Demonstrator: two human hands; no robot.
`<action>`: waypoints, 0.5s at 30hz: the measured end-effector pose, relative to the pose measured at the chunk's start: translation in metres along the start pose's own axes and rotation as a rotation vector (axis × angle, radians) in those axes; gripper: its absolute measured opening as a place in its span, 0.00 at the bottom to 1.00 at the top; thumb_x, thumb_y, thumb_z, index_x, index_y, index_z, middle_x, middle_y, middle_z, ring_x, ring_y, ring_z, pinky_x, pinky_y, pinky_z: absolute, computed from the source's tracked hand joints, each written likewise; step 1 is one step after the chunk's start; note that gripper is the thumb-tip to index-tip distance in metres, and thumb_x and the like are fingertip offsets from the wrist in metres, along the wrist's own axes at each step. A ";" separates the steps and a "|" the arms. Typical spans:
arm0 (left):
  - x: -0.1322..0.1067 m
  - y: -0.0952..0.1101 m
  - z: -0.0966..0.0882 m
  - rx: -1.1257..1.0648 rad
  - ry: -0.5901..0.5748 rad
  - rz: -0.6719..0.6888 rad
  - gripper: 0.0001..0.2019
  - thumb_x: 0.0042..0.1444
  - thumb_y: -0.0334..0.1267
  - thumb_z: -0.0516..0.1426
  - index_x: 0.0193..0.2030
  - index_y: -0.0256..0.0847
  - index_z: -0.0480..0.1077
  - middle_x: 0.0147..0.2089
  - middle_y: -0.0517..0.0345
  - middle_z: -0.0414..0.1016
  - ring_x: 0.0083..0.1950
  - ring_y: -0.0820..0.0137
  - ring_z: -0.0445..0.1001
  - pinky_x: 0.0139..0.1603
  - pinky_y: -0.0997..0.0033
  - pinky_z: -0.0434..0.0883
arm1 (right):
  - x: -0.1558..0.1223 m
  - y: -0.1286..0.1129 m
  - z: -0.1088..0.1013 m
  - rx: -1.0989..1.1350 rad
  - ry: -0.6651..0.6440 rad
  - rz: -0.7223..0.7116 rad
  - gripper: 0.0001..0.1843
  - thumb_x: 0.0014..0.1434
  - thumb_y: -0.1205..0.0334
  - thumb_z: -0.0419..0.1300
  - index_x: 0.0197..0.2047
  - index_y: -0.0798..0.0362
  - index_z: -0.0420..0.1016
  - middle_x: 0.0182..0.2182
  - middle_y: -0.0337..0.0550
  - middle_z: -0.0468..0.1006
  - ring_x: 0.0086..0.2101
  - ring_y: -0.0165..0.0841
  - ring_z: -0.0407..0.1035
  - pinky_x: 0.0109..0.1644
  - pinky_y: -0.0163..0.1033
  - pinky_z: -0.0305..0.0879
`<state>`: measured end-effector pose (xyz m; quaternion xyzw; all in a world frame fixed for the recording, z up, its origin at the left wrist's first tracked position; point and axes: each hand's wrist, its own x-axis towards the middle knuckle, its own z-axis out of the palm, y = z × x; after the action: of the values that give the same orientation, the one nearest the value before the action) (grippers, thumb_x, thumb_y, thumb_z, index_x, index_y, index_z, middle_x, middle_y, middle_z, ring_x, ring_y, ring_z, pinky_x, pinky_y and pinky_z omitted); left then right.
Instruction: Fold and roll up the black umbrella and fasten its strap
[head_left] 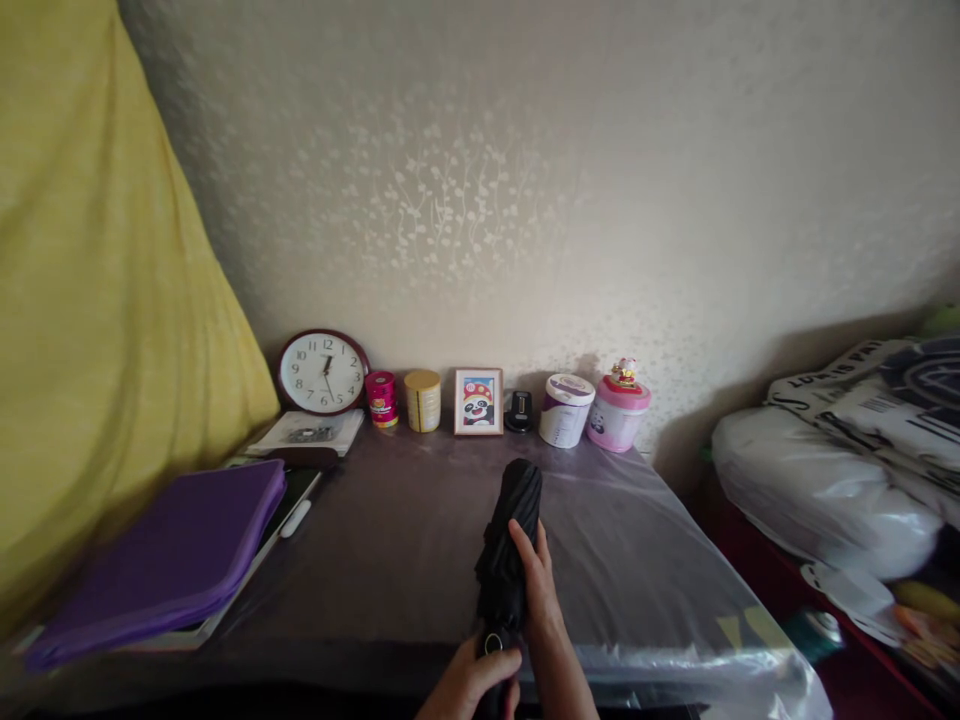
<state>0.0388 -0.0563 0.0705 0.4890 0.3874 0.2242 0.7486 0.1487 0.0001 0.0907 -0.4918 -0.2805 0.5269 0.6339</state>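
A folded black umbrella (517,500) points away from me over the front part of the table. My left hand (480,675) is wrapped round its handle at the bottom of the view, the thumb lying across just below a round button. Higher up, my right hand (536,575) grips the folded black cloth from the right side, its fingers partly hidden behind the umbrella. The cloth is gathered, with loose folds bulging on the left.
The table (390,540) has a clear plastic cover. Along the wall stand a clock (325,372), a pink tin (382,400), a yellow canister (423,402), a panda picture frame (478,402) and two tubs (567,412). A purple folder (165,550) lies left; stuffed bags (817,490) sit right.
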 end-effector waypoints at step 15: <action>0.011 -0.027 -0.004 0.524 0.412 0.031 0.29 0.48 0.35 0.54 0.58 0.31 0.55 0.46 0.43 0.73 0.49 0.62 0.71 0.48 0.71 0.63 | 0.005 0.014 0.002 -0.306 0.170 -0.161 0.49 0.43 0.45 0.63 0.64 0.50 0.49 0.51 0.46 0.71 0.47 0.42 0.68 0.46 0.40 0.66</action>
<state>0.0410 -0.0577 0.0409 0.6150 0.5676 0.2226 0.5000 0.1430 0.0053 0.0777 -0.6013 -0.3412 0.3821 0.6132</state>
